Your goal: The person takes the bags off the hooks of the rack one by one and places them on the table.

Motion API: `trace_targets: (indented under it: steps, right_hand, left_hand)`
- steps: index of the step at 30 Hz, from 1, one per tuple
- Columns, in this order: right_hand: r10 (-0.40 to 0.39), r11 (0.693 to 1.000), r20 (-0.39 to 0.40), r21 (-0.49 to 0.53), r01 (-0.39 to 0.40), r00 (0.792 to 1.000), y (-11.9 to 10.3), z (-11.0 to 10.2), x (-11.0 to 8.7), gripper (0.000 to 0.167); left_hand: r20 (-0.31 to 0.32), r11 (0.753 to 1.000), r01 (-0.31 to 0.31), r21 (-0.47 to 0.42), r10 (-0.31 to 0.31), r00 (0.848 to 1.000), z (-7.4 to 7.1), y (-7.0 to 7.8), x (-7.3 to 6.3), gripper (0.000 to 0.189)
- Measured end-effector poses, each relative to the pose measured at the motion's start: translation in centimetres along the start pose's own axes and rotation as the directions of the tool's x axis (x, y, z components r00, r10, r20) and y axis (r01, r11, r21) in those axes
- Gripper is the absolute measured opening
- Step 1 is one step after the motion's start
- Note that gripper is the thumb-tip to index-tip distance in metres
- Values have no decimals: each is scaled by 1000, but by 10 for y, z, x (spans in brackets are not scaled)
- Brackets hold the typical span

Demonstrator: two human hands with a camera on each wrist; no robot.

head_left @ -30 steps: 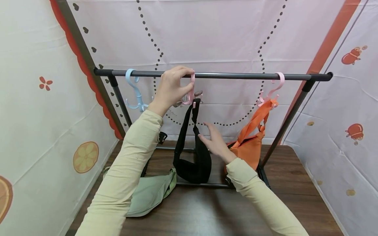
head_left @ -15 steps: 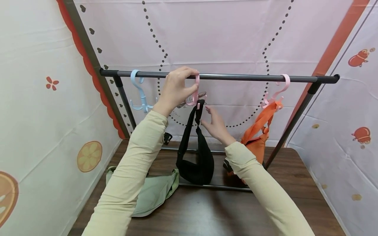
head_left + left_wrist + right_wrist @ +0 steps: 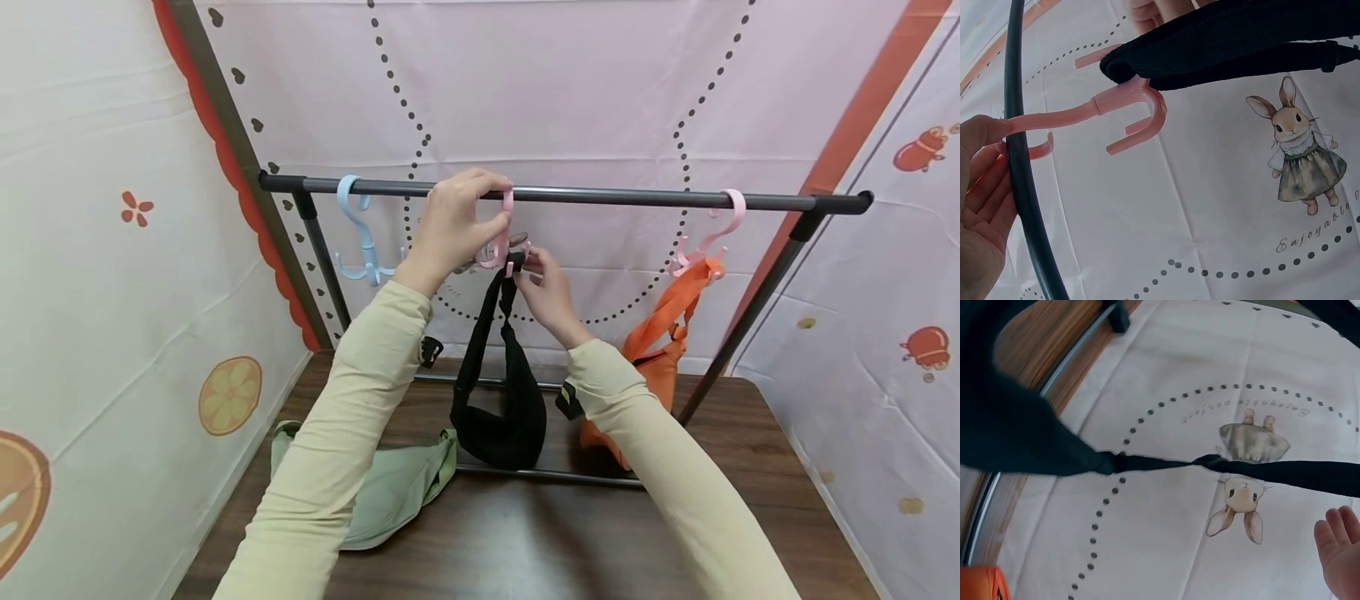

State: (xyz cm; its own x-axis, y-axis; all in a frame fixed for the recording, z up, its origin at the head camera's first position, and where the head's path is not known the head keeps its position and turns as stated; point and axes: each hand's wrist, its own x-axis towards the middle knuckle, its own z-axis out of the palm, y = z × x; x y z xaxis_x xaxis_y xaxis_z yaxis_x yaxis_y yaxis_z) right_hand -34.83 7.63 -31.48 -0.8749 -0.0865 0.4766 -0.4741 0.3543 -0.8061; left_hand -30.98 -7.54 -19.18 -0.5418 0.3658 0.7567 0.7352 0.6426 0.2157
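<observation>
My left hand (image 3: 459, 218) grips the upper curve of a pink S-shaped hanger hook (image 3: 501, 242) at the black rail (image 3: 600, 197). In the left wrist view the thumb presses the pink hook (image 3: 1054, 120) while the fingers lie behind the rail. A black sling bag (image 3: 510, 429) hangs by its strap from one prong. My right hand (image 3: 550, 292) is at the top of that strap, its fingers near the hook's prongs. At the right edge of the right wrist view, the right hand's fingers (image 3: 1338, 534) look nearly straight, beside the black strap (image 3: 1291, 478).
A light blue hook (image 3: 363, 237) hangs at the left of the rail. On the right, an orange bag (image 3: 660, 367) hangs from another pink hook (image 3: 708, 233). A pale green bag (image 3: 405, 492) lies on the wooden table (image 3: 525, 550), below my left arm. Printed cloth surrounds the rack.
My right hand has risen from beside the black bag's strap to its top at the hook. The left hand keeps its grip on the pink hook. The head view has shifted slightly.
</observation>
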Motion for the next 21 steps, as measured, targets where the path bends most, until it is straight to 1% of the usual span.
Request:
trace_targets:
  steps: [4,6,8,12,17,21]
  right_hand:
    - [-3,1000,-39,19,4,999,-3,0,2,16]
    - [0,1000,-58,24,1,998,-4,0,2,12]
    - [15,999,-75,44,-12,997,-3,0,2,12]
    - [56,991,-103,124,-43,993,-3,-5,2,14]
    - [121,967,-81,233,-99,989,-6,-17,5,18]
    - [129,964,-78,245,-107,989,-15,-29,12,20]
  left_hand:
    - [-10,1000,-17,3,17,1000,0,0,0,23]
    - [-11,1000,-14,7,14,1000,0,0,0,23]
    - [-8,1000,-8,9,8,1000,0,0,0,23]
    - [12,1000,29,2,-29,999,-1,2,0,24]
    - [20,999,47,0,-47,999,-1,3,0,25]
    - [19,999,47,-2,-47,999,-1,4,0,25]
